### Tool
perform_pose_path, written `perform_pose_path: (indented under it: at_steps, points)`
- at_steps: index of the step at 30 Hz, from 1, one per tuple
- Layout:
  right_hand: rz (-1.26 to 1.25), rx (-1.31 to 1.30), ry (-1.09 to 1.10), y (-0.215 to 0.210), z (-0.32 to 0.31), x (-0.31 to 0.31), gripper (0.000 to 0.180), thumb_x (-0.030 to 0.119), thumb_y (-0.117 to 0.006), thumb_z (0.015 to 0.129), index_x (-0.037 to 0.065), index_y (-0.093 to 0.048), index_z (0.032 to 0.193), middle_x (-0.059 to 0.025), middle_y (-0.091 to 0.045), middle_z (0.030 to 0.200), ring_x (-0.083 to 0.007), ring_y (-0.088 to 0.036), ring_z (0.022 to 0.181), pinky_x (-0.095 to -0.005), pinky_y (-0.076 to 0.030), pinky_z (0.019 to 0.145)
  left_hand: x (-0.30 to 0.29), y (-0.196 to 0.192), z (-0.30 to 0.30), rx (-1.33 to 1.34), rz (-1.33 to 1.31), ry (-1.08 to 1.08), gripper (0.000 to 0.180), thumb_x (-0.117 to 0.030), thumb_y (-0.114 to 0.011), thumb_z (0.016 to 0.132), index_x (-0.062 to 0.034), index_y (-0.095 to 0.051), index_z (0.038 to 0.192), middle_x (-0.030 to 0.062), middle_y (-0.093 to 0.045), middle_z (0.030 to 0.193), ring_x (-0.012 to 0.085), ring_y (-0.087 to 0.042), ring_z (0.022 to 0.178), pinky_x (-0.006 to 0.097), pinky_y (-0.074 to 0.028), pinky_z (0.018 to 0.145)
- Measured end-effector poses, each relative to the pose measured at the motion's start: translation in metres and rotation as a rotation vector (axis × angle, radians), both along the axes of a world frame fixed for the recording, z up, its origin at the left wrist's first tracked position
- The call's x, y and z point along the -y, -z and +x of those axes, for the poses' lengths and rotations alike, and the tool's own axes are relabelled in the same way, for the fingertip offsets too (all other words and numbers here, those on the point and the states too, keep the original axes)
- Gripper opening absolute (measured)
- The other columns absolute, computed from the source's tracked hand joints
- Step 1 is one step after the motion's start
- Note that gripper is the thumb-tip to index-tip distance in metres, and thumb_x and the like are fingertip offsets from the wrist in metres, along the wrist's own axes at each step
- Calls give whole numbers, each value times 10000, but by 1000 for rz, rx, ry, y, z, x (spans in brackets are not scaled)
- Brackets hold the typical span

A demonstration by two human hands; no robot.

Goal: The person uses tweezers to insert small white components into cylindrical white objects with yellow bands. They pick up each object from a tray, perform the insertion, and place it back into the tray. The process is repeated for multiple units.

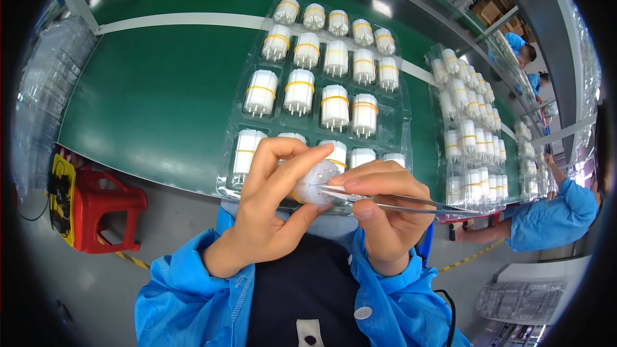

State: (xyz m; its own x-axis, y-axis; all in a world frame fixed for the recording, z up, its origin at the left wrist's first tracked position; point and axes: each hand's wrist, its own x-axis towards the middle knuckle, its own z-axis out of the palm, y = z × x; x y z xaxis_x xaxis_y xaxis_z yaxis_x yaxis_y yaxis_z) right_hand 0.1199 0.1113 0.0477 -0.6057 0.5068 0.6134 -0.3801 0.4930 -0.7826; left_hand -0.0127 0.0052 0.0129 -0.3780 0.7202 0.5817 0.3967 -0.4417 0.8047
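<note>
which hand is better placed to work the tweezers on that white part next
Right. The right hand already pinches the tweezers, tips at the white cylinder's end face. The left hand is wrapped around that cylinder.

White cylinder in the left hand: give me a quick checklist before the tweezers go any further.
1. Left hand has the white cylinder in a firm grip, fingers wrapped round it: ok.
2. Right hand pinches the tweezers: ok.
3. Tweezer tips meet the cylinder's end face: ok.
4. What the tips hold, if anything: cannot tell.
5. Clear tray of yellow-banded cylinders lies flat on the green belt: ok.
</note>
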Motion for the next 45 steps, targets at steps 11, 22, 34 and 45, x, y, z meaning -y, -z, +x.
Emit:
perform_pose_path:
  at_steps: [11,22,34,45]
  points:
    - [-74,-19,-29,3,3,0,118,-13,-695,815,-58,-676,923,-192,-723,896,-273,-710,805,-335,-570,706,1,1,-1,8,-24,39,632,80,-694,687,12,-574,1304,149,-470,1109,239,-542,953,318,-483,808]
    - [-81,-59,-57,6,1,-3,103,-17,-690,818,-53,-676,914,-201,-719,889,-276,-709,795,-339,-572,700,2,-3,-3,13,-56,83,641,63,-699,705,20,-549,1327,155,-468,1128,250,-538,980,332,-472,844]
    - [228,147,-24,-13,1,-6,138,-16,-716,774,-35,-697,909,-149,-722,852,-255,-704,751,-306,-550,643,4,-3,-3,-45,-84,76,644,98,-691,684,20,-557,1309,160,-472,1126,266,-545,988,342,-478,855]
    - [1,-22,-141,-7,4,-14,170,22,-721,774,-53,-703,926,-190,-716,883,-276,-702,809,-337,-558,707,10,-11,-10,85,-129,294,612,45,-705,741,16,-549,1332,152,-484,1145,260,-547,1039,334,-482,867]
